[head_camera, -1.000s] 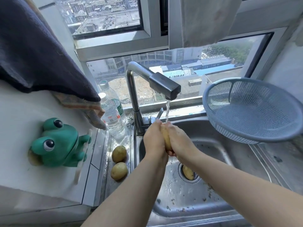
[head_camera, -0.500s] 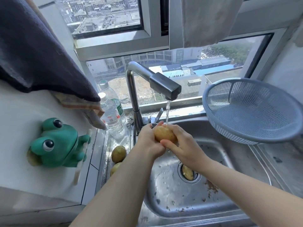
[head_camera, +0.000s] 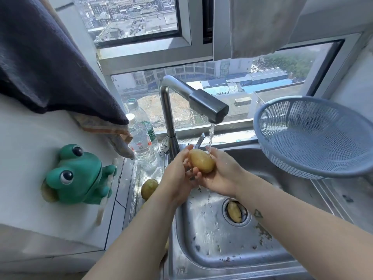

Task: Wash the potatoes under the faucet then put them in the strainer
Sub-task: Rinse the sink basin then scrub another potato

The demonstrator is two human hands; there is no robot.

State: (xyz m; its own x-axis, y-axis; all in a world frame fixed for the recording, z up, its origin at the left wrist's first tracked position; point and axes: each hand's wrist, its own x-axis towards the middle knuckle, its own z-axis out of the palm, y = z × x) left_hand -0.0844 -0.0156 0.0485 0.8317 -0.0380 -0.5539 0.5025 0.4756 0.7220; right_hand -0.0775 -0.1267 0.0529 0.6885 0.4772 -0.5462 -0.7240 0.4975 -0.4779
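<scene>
Water runs from the faucet (head_camera: 210, 107) onto a yellow potato (head_camera: 202, 161) held over the steel sink (head_camera: 212, 245). My left hand (head_camera: 178, 174) cups the potato from the left, and my right hand (head_camera: 223, 172) cradles it from below and the right. A second potato (head_camera: 234, 211) lies in the drain hole. A third potato (head_camera: 149, 188) sits on the sink's left ledge, partly hidden by my left forearm. The blue mesh strainer (head_camera: 314, 136) stands tilted on the sink's right rim with nothing visible inside it.
Two plastic water bottles (head_camera: 141, 142) stand left of the faucet stem. A green frog figure (head_camera: 78, 176) sits on the white counter at the left. Dark cloth (head_camera: 46, 57) hangs above it. Windows close off the back.
Between my hands the potato has turned from upright to lying flat and exposed on top. My left forearm has shifted left, covering the nearer potato on the ledge.
</scene>
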